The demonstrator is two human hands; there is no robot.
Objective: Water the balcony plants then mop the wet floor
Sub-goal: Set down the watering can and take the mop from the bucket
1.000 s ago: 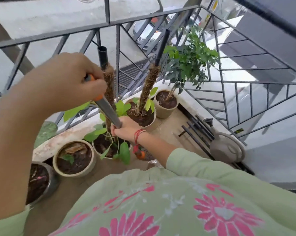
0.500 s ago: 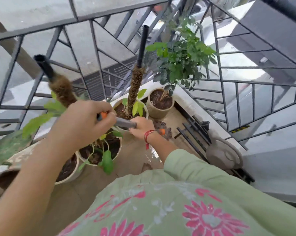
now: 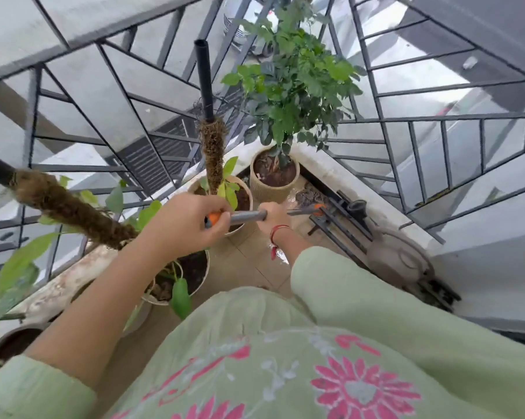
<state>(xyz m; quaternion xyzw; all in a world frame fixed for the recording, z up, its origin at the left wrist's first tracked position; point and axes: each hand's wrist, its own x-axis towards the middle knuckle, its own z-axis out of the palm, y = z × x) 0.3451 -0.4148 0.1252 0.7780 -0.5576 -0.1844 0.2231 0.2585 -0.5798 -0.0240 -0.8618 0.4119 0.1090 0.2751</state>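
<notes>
Two hands (image 3: 182,225) (image 3: 271,217), two moss poles (image 3: 212,152) (image 3: 70,204), one watering can (image 3: 394,258)

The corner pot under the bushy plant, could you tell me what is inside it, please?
The corner pot holds dark soil and the thin stem of the bushy plant. Leaves cover the soil's far part; what lies below the surface is hidden.
</notes>
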